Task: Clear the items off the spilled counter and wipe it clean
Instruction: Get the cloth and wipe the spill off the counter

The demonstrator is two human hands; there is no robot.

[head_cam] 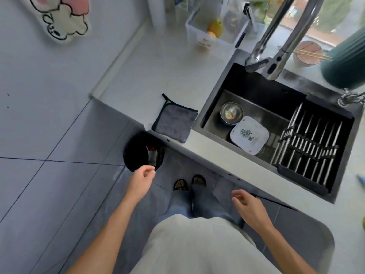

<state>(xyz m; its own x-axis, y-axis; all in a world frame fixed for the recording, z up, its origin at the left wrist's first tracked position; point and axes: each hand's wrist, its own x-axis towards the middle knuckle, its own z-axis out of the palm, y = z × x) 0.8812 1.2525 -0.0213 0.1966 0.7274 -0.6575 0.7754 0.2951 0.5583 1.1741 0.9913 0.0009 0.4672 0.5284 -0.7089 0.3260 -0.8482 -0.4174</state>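
Observation:
A grey cloth (pixel 174 121) with black edging lies flat on the pale counter (pixel 150 76), near its front edge and left of the sink. My left hand (pixel 142 179) hovers just above a black waste bin (pixel 138 153) on the floor, fingers loosely curled and holding nothing. My right hand (pixel 247 206) hangs below the counter's front edge, fingers apart and empty. In the dark sink (pixel 256 91) sit a small steel bowl (pixel 231 113) with food scraps and a white square plate (pixel 249 135).
A metal rack (pixel 308 147) fills the sink's right half, under a chrome faucet (pixel 276 52). A white tub with yellow fruit (pixel 216 28) stands at the counter's back. A bowl with chopsticks (pixel 308 52) and a green vase (pixel 347 62) sit behind the sink.

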